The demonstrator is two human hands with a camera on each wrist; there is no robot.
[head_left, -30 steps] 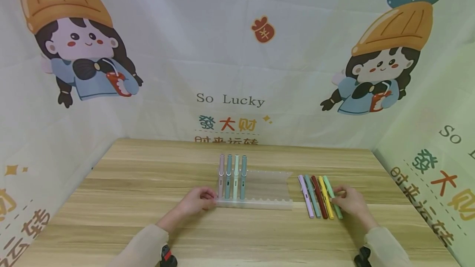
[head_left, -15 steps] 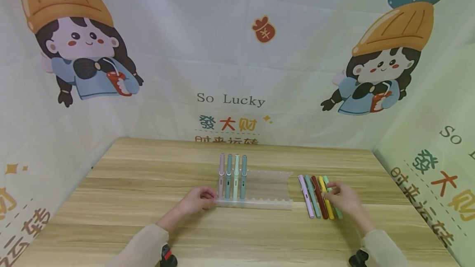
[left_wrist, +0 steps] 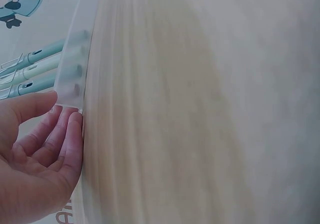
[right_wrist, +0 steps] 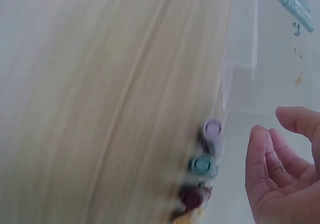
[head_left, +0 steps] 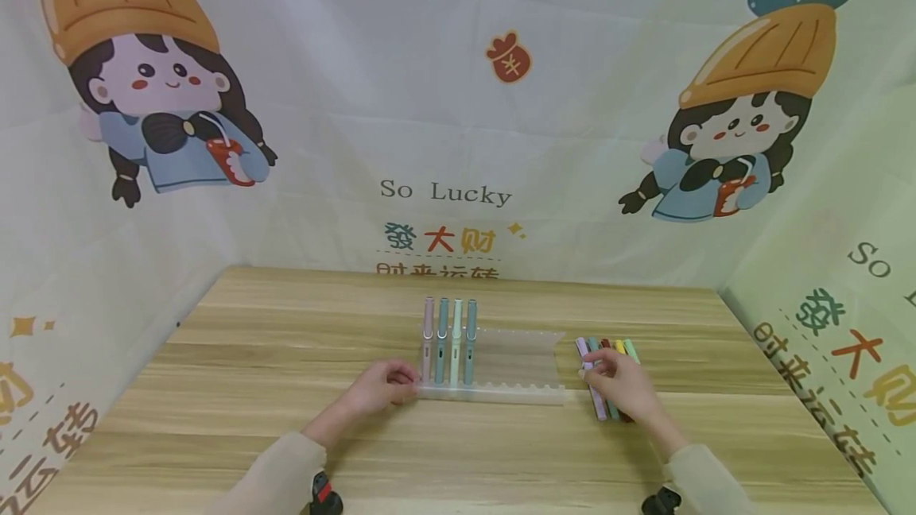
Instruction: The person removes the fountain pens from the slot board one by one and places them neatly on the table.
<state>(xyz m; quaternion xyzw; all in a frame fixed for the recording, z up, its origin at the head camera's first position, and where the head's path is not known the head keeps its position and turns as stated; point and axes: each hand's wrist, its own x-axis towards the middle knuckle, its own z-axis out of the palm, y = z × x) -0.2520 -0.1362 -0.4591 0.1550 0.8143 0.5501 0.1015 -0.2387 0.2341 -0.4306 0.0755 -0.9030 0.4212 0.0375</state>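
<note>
A clear plastic pen rack [head_left: 515,396] with a notched front strip rests on the table. Several capped pens stand in its left slots: a mauve pen [head_left: 427,360], a blue-green pen [head_left: 440,364], a pale green pen [head_left: 454,364] and another blue-green pen [head_left: 469,360]. My left hand [head_left: 379,385] pinches the rack's left end between thumb and fingertips, as the left wrist view shows. My right hand [head_left: 628,384] hovers over a row of loose pens, fingertips by the lilac pen [head_left: 598,405]. Its thumb and fingers stand apart, with nothing between them in the right wrist view.
Beside the lilac pen lie a teal pen [right_wrist: 202,165], a dark red pen [right_wrist: 192,198], a yellow pen [head_left: 619,346] and a light green pen [head_left: 631,349], partly covered by the right hand. A printed cloth [head_left: 458,133] hangs behind the wooden table [head_left: 458,459].
My right hand has moved left across the loose pens, from the light green one to the lilac one. The left hand and the rack have stayed in place.
</note>
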